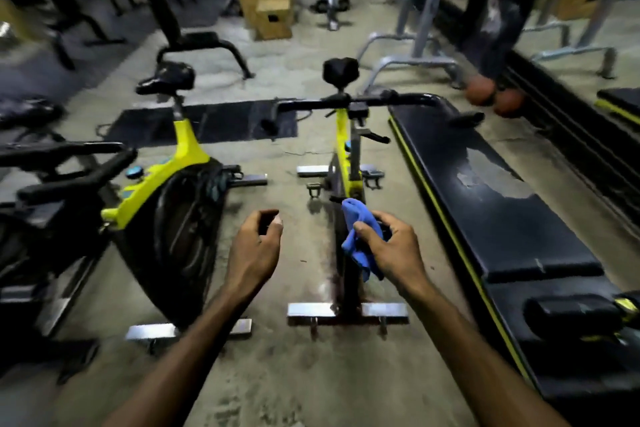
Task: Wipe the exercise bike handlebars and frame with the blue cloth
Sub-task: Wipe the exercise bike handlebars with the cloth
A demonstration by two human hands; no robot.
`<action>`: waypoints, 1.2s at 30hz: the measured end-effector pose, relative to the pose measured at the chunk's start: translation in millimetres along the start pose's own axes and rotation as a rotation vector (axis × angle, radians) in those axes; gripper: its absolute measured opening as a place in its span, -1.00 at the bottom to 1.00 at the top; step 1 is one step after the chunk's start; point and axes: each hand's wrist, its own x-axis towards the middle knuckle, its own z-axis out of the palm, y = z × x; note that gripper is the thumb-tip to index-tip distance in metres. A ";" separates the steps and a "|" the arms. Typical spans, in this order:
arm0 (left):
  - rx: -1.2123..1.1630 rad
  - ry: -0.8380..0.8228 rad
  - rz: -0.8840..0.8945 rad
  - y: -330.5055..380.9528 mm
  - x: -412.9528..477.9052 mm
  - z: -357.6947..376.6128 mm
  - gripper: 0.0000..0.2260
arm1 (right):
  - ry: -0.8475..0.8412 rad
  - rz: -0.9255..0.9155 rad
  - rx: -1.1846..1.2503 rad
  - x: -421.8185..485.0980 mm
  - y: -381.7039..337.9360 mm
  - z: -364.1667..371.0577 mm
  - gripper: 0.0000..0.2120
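A yellow and black exercise bike (346,156) stands straight ahead of me, its black handlebars (360,102) running across the view and its saddle (340,69) beyond them. My right hand (391,246) is closed around a crumpled blue cloth (356,232), held low in front of the bike's front wheel and frame, below the handlebars. Whether the cloth touches the frame cannot be told. My left hand (256,246) hovers to the left of the bike, fingers curled loosely with nothing in them.
A second yellow bike (173,191) stands close on the left, with more black handlebars (69,163) at the far left. A long black padded bench (485,205) lies on the right. Benches, cardboard boxes (270,7), two orange balls (491,95) and metal frames fill the back.
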 end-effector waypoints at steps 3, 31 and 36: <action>0.001 0.120 0.011 -4.4 29.5 -48.6 -0.84 | -0.038 -0.083 0.035 25.1 -27.1 52.2 -0.83; 0.679 0.458 0.921 36.5 178.9 -21.1 -0.90 | -0.505 -0.584 -0.564 282.2 -68.5 143.1 -0.40; 0.735 0.485 0.977 36.9 178.2 -20.7 -0.90 | -0.602 -0.886 -0.365 282.1 -79.3 141.6 -0.46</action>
